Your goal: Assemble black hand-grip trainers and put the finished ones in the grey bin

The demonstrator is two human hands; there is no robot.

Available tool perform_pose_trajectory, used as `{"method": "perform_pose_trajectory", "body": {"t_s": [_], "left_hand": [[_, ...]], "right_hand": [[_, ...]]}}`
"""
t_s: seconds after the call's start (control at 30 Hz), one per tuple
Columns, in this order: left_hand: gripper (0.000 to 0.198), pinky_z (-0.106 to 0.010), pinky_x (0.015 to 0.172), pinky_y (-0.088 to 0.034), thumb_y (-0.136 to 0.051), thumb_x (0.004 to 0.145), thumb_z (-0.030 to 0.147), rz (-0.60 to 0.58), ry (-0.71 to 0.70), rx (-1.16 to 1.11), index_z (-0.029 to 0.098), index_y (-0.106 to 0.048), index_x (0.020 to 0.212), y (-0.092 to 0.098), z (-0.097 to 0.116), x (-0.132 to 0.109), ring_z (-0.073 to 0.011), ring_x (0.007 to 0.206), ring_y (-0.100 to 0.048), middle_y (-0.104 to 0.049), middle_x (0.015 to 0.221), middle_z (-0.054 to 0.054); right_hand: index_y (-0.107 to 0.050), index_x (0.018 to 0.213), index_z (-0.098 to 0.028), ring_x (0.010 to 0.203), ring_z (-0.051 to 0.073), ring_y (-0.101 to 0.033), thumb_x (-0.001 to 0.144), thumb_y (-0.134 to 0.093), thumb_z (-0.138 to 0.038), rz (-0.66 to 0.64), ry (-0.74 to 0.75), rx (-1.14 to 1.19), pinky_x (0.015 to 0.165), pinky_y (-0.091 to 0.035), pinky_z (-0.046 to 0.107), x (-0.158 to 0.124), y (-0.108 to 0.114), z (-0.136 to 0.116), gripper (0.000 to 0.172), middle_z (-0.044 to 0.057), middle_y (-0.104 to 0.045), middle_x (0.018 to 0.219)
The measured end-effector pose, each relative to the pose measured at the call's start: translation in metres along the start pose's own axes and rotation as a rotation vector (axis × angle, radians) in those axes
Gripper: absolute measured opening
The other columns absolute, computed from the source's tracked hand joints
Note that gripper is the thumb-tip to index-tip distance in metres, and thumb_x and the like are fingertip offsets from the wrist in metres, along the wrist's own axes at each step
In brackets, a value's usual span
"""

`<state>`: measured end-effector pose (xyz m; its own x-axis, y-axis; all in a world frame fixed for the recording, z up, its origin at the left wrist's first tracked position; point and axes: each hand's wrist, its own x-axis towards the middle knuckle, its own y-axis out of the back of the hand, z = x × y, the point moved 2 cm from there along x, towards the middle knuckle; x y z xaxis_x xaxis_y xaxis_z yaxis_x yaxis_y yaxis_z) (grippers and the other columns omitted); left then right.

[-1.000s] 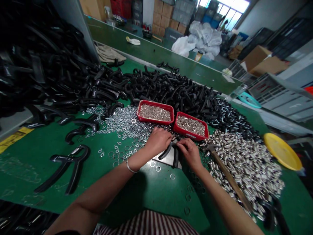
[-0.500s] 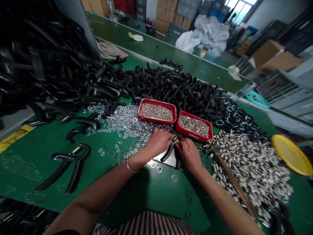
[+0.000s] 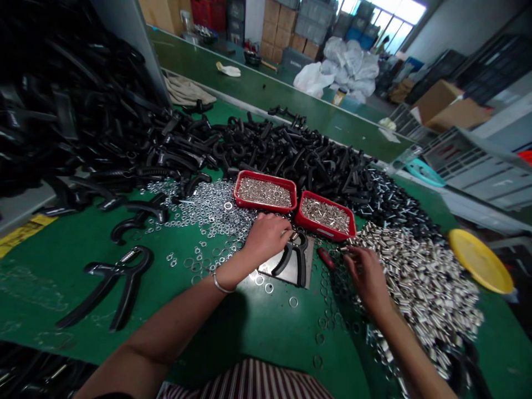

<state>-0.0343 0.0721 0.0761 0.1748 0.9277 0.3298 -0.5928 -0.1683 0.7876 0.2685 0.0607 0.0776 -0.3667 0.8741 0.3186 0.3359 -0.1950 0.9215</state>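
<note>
My left hand (image 3: 268, 235) is closed at the upper end of a black hand grip strengthener (image 3: 302, 265), its fingertips by a small shiny metal part at the top. The strengthener's two handles point toward me on a flat metal plate (image 3: 308, 265). My right hand (image 3: 368, 277) is at the left edge of a heap of metal sleeves (image 3: 424, 277), fingers curled. A small shiny piece shows by its fingertips; what it holds is hidden. A red tool handle (image 3: 326, 259) lies between the plate and this hand.
Two red trays of small metal parts (image 3: 266, 191) (image 3: 326, 215) stand beyond my hands. Loose washers (image 3: 208, 205) and rings (image 3: 269, 288) lie around. Another strengthener (image 3: 118, 277) lies left. Black handles (image 3: 282, 144) are heaped behind. A yellow lid (image 3: 480, 260) lies at right.
My right hand has left the strengthener and moved right to the edge of the sleeves, uncovering the red handle. My left hand stays at the strengthener. The wooden hammer handle is no longer visible.
</note>
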Motion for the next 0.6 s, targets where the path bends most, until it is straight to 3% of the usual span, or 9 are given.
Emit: {"method": "perform_pose_trajectory", "body": {"t_s": [0.07,0.13,0.23,0.3,0.37,0.43,0.53,0.6], "left_hand": [[0.015,-0.040,0.085,-0.039,-0.056,0.092,0.026,-0.009,-0.006,-0.029,0.021,-0.070,0.089,0.000,0.001,0.001,-0.0237,0.089,-0.061,-0.072,0.088,-0.004],[0.015,-0.039,0.086,-0.040,-0.055,0.091,0.023,-0.069,-0.043,-0.037,0.021,-0.070,0.087,-0.004,0.004,0.000,-0.0234,0.089,-0.062,-0.072,0.087,-0.004],[0.015,-0.038,0.086,-0.042,-0.056,0.089,0.020,-0.188,-0.149,-0.039,0.020,-0.068,0.081,-0.011,0.009,-0.004,-0.0220,0.089,-0.064,-0.071,0.085,-0.004],[0.015,-0.037,0.085,-0.043,-0.056,0.089,0.020,-0.228,-0.190,-0.050,0.020,-0.069,0.081,-0.011,0.010,-0.006,-0.0208,0.088,-0.065,-0.071,0.085,-0.003],[0.016,-0.037,0.086,-0.044,-0.055,0.090,0.023,-0.204,-0.160,-0.052,0.021,-0.070,0.085,-0.005,0.008,-0.004,-0.0207,0.088,-0.065,-0.072,0.086,-0.003],[0.017,-0.039,0.087,-0.044,-0.055,0.092,0.025,-0.128,-0.087,-0.046,0.021,-0.071,0.089,0.003,0.005,0.000,-0.0214,0.091,-0.065,-0.073,0.089,-0.003],[0.016,-0.039,0.090,-0.044,-0.055,0.092,0.023,-0.021,-0.027,-0.068,0.021,-0.071,0.093,0.011,0.001,0.005,-0.0211,0.094,-0.065,-0.074,0.094,-0.003],[0.013,-0.039,0.090,-0.045,-0.057,0.091,0.021,0.033,-0.008,-0.102,0.021,-0.070,0.094,0.012,0.000,0.007,-0.0201,0.094,-0.066,-0.074,0.096,-0.002]], "right_hand": [[-0.062,0.103,-0.015,0.087,0.032,-0.058,0.099,-0.043,-0.040,-0.026,-0.017,-0.328,0.082,-0.046,0.050,-0.027,0.015,0.036,0.031,0.017,-0.064,0.094],[-0.061,0.086,-0.017,0.075,0.031,-0.055,0.099,-0.040,-0.042,-0.114,-0.017,-0.499,0.073,-0.045,0.047,-0.049,0.021,0.063,0.035,0.016,-0.062,0.078],[-0.055,0.075,-0.021,0.068,0.028,-0.052,0.099,-0.038,-0.046,-0.169,-0.021,-0.484,0.066,-0.043,0.042,-0.062,0.025,0.083,0.038,0.013,-0.059,0.072],[-0.054,0.077,-0.022,0.070,0.028,-0.053,0.098,-0.038,-0.051,-0.114,-0.039,-0.402,0.066,-0.044,0.041,-0.060,0.032,0.082,0.039,0.013,-0.059,0.074],[-0.056,0.086,-0.021,0.074,0.028,-0.056,0.096,-0.039,-0.057,-0.021,-0.113,-0.317,0.065,-0.044,0.040,-0.053,0.043,0.073,0.041,0.014,-0.060,0.082],[-0.056,0.097,-0.020,0.073,0.027,-0.058,0.094,-0.041,-0.060,-0.033,-0.223,-0.172,0.062,-0.045,0.037,-0.047,0.053,0.054,0.043,0.013,-0.061,0.085],[-0.053,0.094,-0.022,0.059,0.020,-0.058,0.097,-0.039,-0.055,-0.314,-0.308,0.176,0.056,-0.045,0.032,-0.040,0.053,0.009,0.037,0.005,-0.063,0.072],[-0.053,0.092,-0.023,0.057,0.019,-0.058,0.099,-0.037,-0.053,-0.431,-0.272,0.321,0.055,-0.044,0.030,-0.036,0.049,-0.025,0.035,0.002,-0.061,0.067]]}}
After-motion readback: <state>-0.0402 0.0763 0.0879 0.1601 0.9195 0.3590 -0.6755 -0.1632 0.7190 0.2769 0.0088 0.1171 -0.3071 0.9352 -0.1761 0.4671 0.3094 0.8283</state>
